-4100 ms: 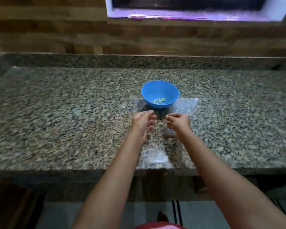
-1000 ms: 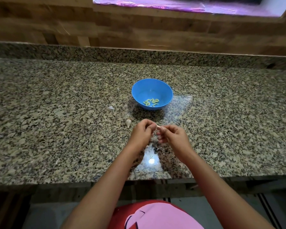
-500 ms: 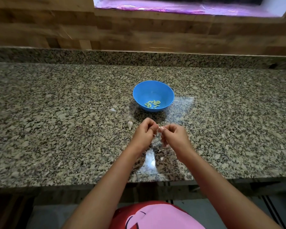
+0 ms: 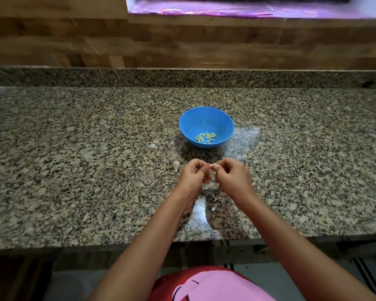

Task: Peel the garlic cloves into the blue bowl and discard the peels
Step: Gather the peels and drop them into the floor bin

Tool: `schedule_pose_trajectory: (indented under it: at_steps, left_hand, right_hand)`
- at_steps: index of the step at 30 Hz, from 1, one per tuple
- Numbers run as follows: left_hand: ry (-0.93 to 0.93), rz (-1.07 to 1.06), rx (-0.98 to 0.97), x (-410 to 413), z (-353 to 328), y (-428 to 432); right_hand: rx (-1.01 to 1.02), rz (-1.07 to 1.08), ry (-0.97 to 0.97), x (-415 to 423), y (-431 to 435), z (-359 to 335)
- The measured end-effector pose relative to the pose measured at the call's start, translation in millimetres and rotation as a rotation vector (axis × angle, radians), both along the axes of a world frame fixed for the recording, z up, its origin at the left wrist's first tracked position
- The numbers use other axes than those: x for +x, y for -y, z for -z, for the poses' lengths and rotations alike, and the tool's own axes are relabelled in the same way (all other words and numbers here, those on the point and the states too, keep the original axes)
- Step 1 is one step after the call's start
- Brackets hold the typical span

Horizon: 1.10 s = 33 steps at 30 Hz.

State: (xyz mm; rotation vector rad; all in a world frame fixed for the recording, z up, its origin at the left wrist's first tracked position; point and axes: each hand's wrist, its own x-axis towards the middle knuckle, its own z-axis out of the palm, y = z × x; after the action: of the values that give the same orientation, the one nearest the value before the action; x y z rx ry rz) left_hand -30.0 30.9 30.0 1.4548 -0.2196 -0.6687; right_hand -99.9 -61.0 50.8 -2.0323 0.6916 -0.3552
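The blue bowl (image 4: 206,118) stands on the granite counter (image 4: 74,170), with several peeled yellow-green cloves (image 4: 205,137) in its bottom. Just in front of it, my left hand (image 4: 194,174) and my right hand (image 4: 231,175) meet above the counter. Their fingertips pinch one small pale garlic clove (image 4: 211,167) between them. An unpeeled clove (image 4: 176,165) lies on the counter left of my left hand. Bits of peel (image 4: 216,200) lie under my wrists.
A scrap of peel or a clove (image 4: 152,146) lies left of the bowl. Another peel bit (image 4: 86,216) is near the front left. The counter's front edge runs below my forearms. A granite upstand and a wooden wall close the back.
Since four seconds ago, my hands came closer to me and joined on a clove. Over the last second they stay together with small finger motions; the view shifted slightly.
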Motion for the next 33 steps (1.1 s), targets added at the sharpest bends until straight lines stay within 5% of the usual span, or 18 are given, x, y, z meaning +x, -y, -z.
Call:
schedule_pose_trajectory:
  at_steps: [7,12,15,23,33]
  left_hand:
    - [-0.063,0.004,0.058,0.8,0.1,0.0]
    - [-0.077,0.045,0.063,-0.9,0.3,-2.8]
    - [0.078,0.045,0.117,0.4,0.9,-5.3]
    - [0.843,0.153,0.410,-0.6,-15.4,-12.7]
    - [0.856,0.046,0.427,-3.4,-13.7,-13.1]
  right_hand:
    - [-0.177,-0.068,-0.012,-1.6,-1.7,2.3]
    - [0.013,-0.139,-0.038,-5.8,7.6,3.5]
    - [0.057,-0.143,0.009,-9.6,8.1,3.2]
    - [0.275,-0.117,0.037,-10.7,12.7,0.8]
    - [0.661,0.017,0.082,-5.1,3.3,-3.7]
